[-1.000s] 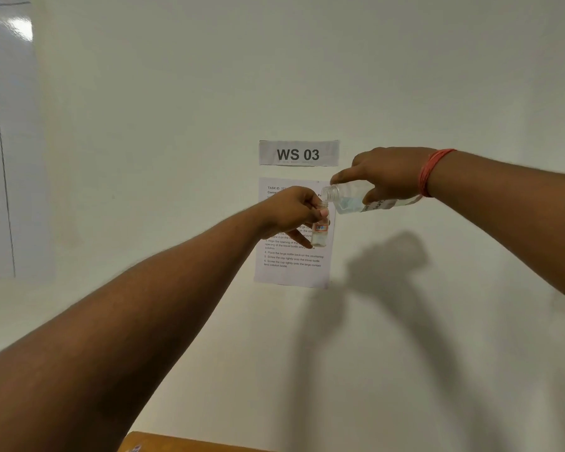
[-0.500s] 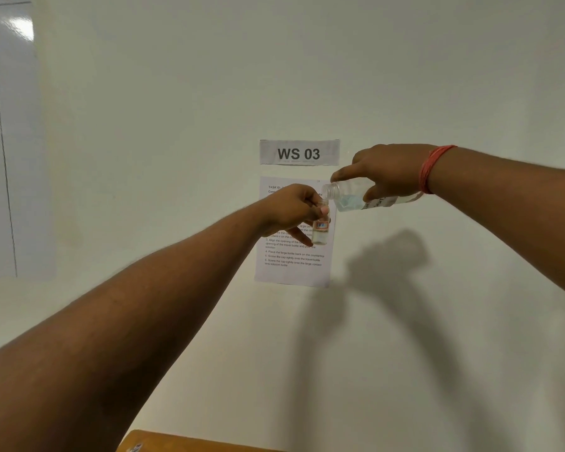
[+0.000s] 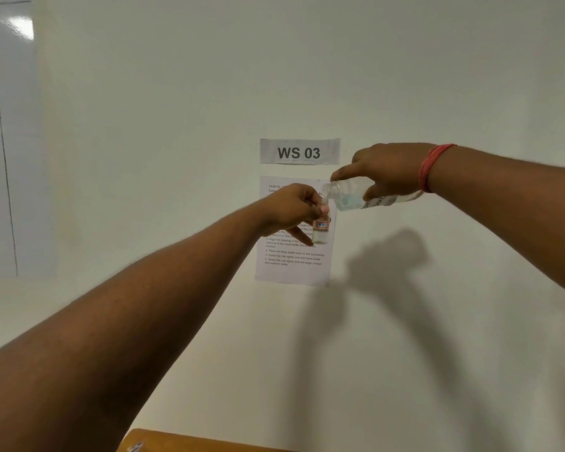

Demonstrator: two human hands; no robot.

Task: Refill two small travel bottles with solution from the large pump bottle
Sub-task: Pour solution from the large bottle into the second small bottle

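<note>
Below the "WS 03" sign (image 3: 299,152), hands grip large bottle (image 3: 356,195) and travel bottle (image 3: 321,228).

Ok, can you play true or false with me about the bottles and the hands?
1. The right hand tips the large bottle sideways. True.
2. The left hand is empty. False: it holds the small bottle.
3. The large bottle's cap is screwed on. False: its threaded neck is bare.
4. The sign on the wall says WS 03. True.
5. The small bottle is full to the top. False: liquid shows only near its bottom.
</note>
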